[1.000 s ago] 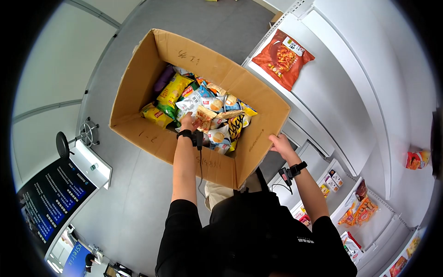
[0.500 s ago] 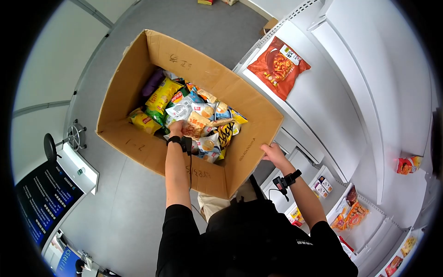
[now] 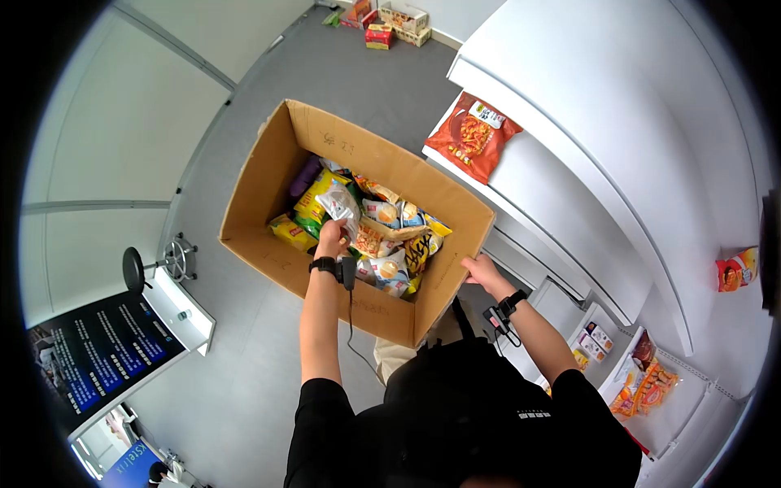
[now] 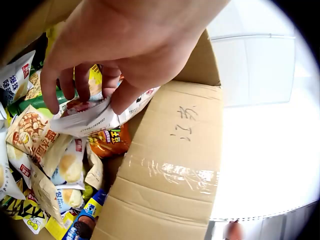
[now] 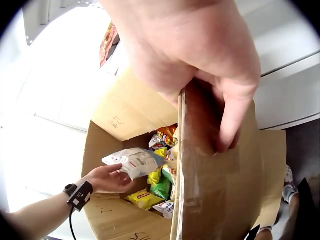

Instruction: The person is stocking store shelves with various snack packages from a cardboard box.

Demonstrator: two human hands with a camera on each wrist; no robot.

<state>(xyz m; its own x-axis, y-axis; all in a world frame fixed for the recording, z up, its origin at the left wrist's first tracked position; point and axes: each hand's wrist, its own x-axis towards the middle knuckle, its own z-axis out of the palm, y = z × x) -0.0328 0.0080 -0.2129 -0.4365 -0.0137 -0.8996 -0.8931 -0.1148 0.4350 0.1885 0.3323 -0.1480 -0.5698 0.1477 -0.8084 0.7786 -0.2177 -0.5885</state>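
White packet: (image 3: 337, 203) held just inside the cardboard box (image 3: 358, 146), above the other snack bags, near the box's left end in the head view.
Packet's long axis: in the head view it slants from upper left down to lower right, the lower end at the hand; in the left wrist view it runs from lower left to upper right, tilted.
Left hand: (image 3: 331, 236) fingers bent, thumb and fingertips nearly together, pinching the white packet by its edge.
Right hand: (image 3: 486, 272) fingers curled over the box's wall, thumb and fingers on opposite sides of the cardboard.
Box: open top toward the head camera, long side slanting from upper left to lower right.
Around the packet: a yellow bag (image 3: 312, 202) beside it, a purple packet (image 3: 306, 176) in the box corner.
Shelf: (image 3: 541, 183) a red bag (image 3: 473, 137) lies on it, outside the box.
Since half a second ago: the white packet has come up from among the bags and tipped; the left hand now has it; the right hand keeps its grip.
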